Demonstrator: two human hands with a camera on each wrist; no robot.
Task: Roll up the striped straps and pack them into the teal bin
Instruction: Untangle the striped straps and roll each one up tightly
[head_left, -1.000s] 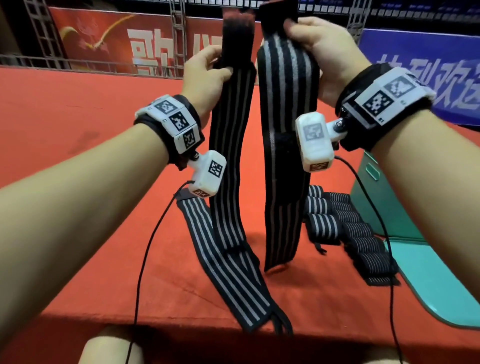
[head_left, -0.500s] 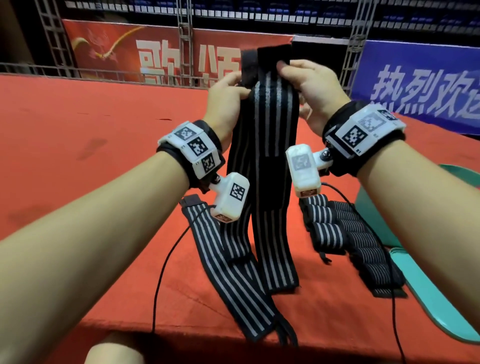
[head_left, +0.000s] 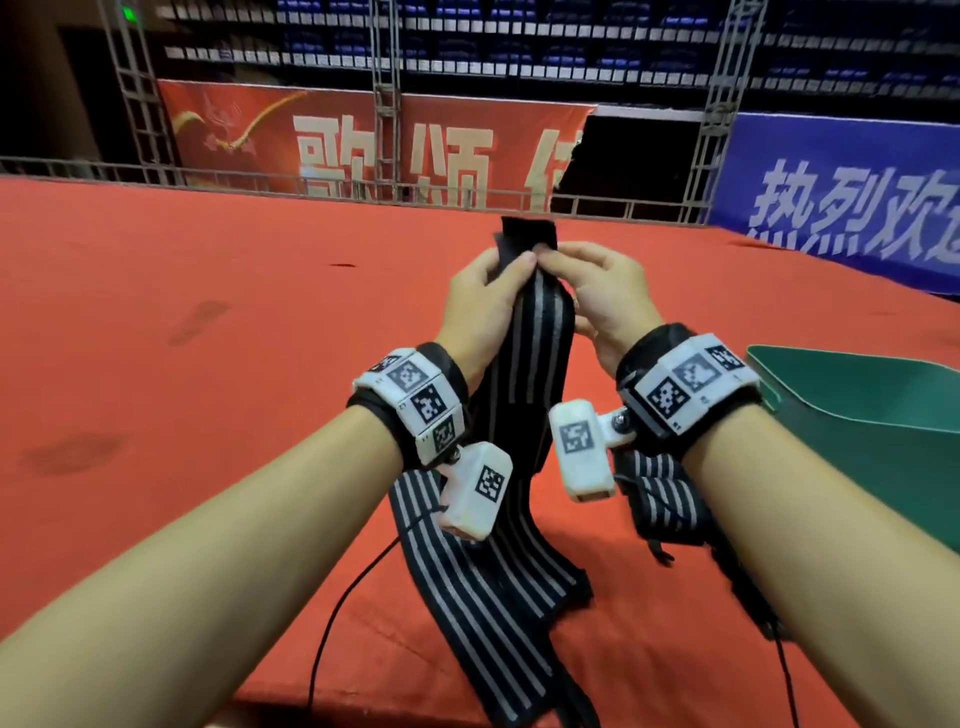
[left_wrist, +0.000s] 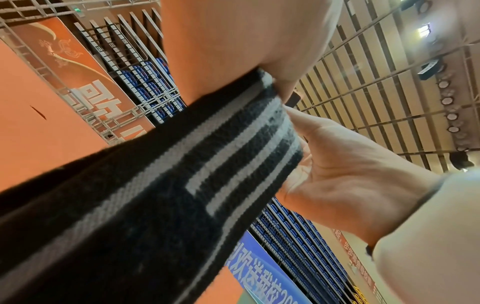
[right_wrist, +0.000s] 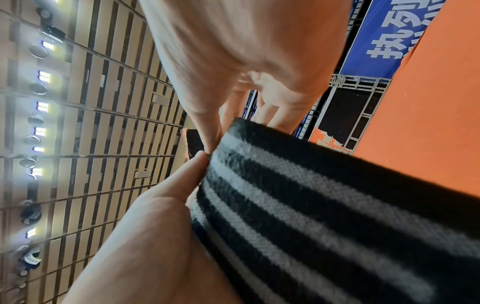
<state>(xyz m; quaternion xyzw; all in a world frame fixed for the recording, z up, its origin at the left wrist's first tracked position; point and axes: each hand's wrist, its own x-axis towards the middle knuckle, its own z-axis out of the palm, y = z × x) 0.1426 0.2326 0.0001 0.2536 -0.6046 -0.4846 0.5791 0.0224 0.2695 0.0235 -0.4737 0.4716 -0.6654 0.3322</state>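
A black strap with grey stripes (head_left: 535, 353) hangs upright over the red table (head_left: 208, 415). My left hand (head_left: 511, 267) and right hand (head_left: 553, 260) pinch its top side by side, thumbs nearly touching, and a plain black end sticks up above the fingers. Its lower part drapes onto another striped length (head_left: 467, 582) lying flat toward the near edge. In the left wrist view the strap (left_wrist: 182, 185) runs up to my pinching fingers, with the right hand (left_wrist: 350, 185) beside it. The right wrist view shows the same strap (right_wrist: 311, 205). The teal bin (head_left: 857, 415) is at the right.
Several rolled striped straps (head_left: 665, 499) lie on the table against the teal bin, partly hidden by my right wrist. A black cable (head_left: 332, 623) trails over the near table edge. Banners and a metal rail stand beyond the far side of the table.
My hands have dropped from high up and come together, so the two hanging strap lengths that were apart are now held as one at the top.
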